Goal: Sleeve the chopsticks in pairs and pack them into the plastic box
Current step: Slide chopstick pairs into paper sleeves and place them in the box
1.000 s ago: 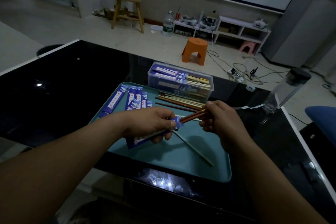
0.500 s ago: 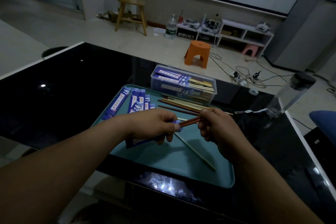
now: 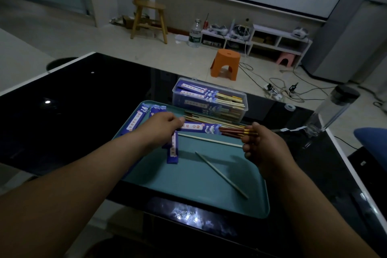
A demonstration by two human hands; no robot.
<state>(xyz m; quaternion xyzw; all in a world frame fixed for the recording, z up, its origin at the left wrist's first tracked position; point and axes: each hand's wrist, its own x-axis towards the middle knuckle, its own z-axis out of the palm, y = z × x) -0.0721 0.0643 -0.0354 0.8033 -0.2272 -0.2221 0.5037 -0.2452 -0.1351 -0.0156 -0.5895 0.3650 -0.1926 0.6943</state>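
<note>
Since 1 s ago: sleeve (image 3: 199, 127) slid further over red chopsticks (image 3: 231, 131); pair held over tray (image 3: 209, 186), near plastic box (image 3: 209, 101). Left hand (image 3: 165, 124) grip pinched on sleeve end; right hand (image 3: 265, 148) grip clamped on gilt tips. Judged light, stiff sticks and flimsy paper: hold the ends.

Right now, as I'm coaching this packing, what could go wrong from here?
The brown chopsticks sit only partly in the sleeve, so they might slip out between the left hand and right hand. The plastic box looks nearly full; the pair may snag. The white chopstick below could be knocked.
</note>
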